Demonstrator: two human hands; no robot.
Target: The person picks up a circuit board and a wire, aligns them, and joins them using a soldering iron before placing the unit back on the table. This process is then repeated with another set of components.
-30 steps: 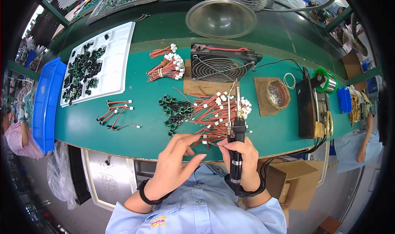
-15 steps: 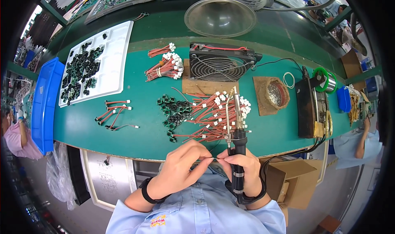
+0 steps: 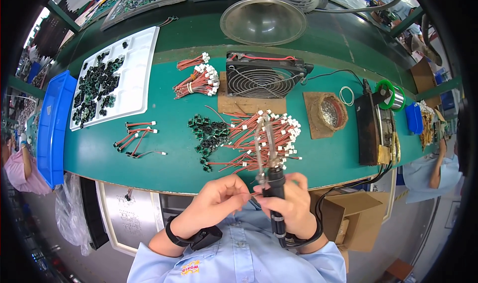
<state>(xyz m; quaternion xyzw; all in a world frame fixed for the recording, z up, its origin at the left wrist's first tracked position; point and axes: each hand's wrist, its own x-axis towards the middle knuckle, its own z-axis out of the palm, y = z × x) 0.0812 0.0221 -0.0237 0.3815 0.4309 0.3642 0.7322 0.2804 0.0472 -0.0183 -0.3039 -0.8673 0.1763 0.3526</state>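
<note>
My left hand (image 3: 217,199) is closed at the table's front edge, pinching a thin reddish wire (image 3: 254,194). In my right hand (image 3: 295,209) is a black soldering iron (image 3: 277,186) with a thin metal feed tube beside its tip; motion blurs the tip. The right fingertips meet the wire's other end, and whether they grip it I cannot tell. Just beyond the hands lie many red-and-black wire leads (image 3: 269,141) with white plugs. Small green-and-black parts (image 3: 211,138) are heaped at their left ends.
A fan (image 3: 261,76) stands behind the leads, with bundled leads (image 3: 196,81) to its left. A white tray (image 3: 142,59) of small parts and a blue bin (image 3: 50,128) sit at left. To the right are a round solder-scrap holder (image 3: 309,114), a black soldering station (image 3: 366,128) and a solder spool (image 3: 397,96).
The soldering iron has shifted left and turned slightly in my right hand. My left hand has rolled over, its fingers curling more, and the wire now shows reddish between the hands.
</note>
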